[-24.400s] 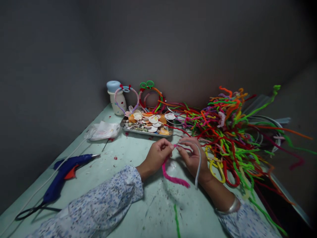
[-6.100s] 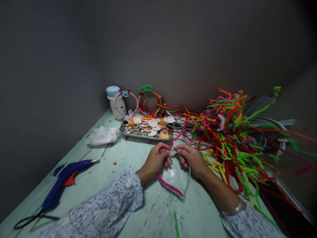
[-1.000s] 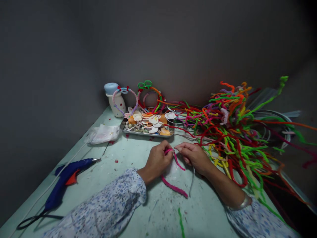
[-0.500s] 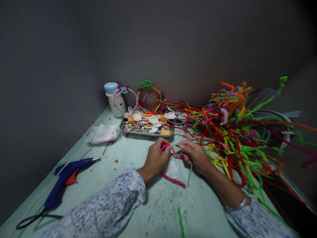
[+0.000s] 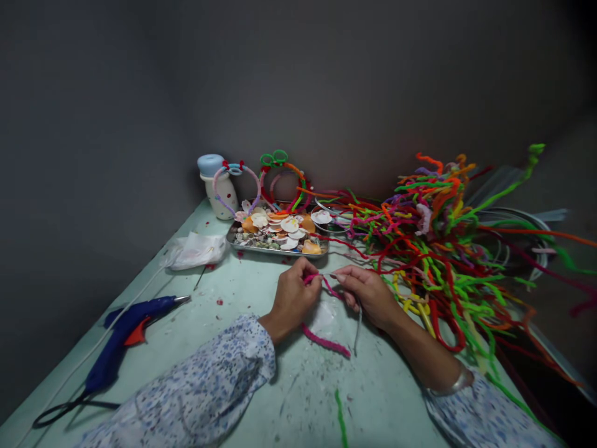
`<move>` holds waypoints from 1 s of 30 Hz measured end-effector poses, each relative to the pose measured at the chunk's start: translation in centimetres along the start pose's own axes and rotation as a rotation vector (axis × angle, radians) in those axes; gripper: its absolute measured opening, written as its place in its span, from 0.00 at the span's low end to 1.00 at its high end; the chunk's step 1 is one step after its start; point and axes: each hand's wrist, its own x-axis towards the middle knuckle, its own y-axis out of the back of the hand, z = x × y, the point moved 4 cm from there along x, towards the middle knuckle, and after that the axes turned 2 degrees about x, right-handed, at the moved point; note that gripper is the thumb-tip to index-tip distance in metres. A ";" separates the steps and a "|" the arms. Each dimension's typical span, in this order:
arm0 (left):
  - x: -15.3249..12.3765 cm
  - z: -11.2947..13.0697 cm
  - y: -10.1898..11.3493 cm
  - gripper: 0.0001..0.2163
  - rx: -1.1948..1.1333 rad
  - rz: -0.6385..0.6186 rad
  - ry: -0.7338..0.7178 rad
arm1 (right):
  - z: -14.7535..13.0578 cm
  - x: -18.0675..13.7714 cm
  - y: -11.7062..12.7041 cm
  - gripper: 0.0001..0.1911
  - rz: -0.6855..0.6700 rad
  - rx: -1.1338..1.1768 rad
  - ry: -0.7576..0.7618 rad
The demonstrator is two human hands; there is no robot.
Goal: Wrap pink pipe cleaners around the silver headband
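Metal tray (image 5: pixel 261 249) at the back of the bench (image 5: pixel 289 410): heaped with shells (image 5: pixel 289 225), pale and orange, small grey-green ones towards the front left. White bottle (image 5: pixel 220 198), upright, blue lid (image 5: pixel 211 165) on; contents hidden. Plastic packet (image 5: pixel 196 251) near the tray's left end holds something white (detail too blurred to name).

Two decorated headbands, pink-lilac (image 5: pixel 257 182) and red-orange-green (image 5: pixel 303 190), stand upright by the tray; the first partly covers the bottle. Blue glue gun (image 5: pixel 114 342) lies at left, a white cord (image 5: pixel 84 359) crossing it. At right, a tangle of pipe cleaners (image 5: pixel 429 224) partly covers yellow handles (image 5: pixel 424 316). Loose green strip (image 5: pixel 341 418) near the front.

Pink pipe cleaner (image 5: pixel 326 341) and grey band (image 5: pixel 358 330) are between the hands, before the tray. Left hand (image 5: pixel 296 292): clamped on the pink pipe cleaner. Right hand (image 5: pixel 368 295): fingertips pinched on the grey band.
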 end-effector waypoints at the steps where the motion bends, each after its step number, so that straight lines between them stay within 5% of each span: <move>1: 0.0 0.0 0.0 0.01 0.003 0.000 -0.003 | 0.0 0.0 0.0 0.14 -0.003 0.000 0.000; 11: 0.0 -0.1 -0.3 0.05 -0.122 -0.040 0.023 | -0.1 -0.2 0.1 0.13 0.035 0.056 0.043; 20: -0.1 -0.9 -1.1 0.18 -0.457 -0.218 0.241 | 0.0 -0.2 0.2 0.12 0.062 0.085 0.056; 30: 0.3 -1.1 -1.5 0.21 -0.648 -0.362 0.506 | -0.1 -0.4 0.1 0.13 0.044 0.064 0.064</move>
